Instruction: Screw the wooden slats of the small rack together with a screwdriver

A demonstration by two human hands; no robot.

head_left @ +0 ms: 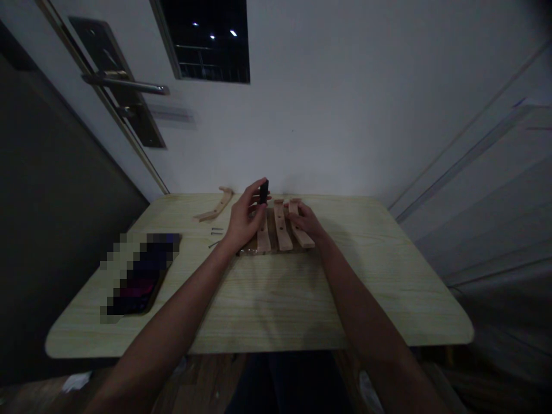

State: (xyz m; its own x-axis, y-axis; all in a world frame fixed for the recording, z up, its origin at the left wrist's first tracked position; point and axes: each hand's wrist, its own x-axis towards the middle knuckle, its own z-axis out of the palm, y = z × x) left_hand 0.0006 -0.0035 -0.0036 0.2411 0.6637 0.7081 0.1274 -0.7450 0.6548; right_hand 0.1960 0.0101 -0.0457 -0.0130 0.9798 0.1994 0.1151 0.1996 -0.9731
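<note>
My left hand [246, 217] is closed on a small flat black piece [264, 192], which stands upright between thumb and fingers. Below it, a brown board [249, 251] with a shiny front edge lies on the table. Three pale wooden hooks with flared ends lie across the board: a left hook [264, 240], a middle hook [282, 229] with dark holes, and a right hook [303, 237] tilted outward. The left hook is partly hidden by my left hand. My right hand [307, 219] grips the right hook, thumb over its upper part.
A loose wooden hook [221, 206] lies at the back left of the table [276, 310]. Several screws [216, 233] lie left of the board. A phone [149, 276], partly pixelated, rests at the left. Behind the table stands a white door with a metal handle [125, 84].
</note>
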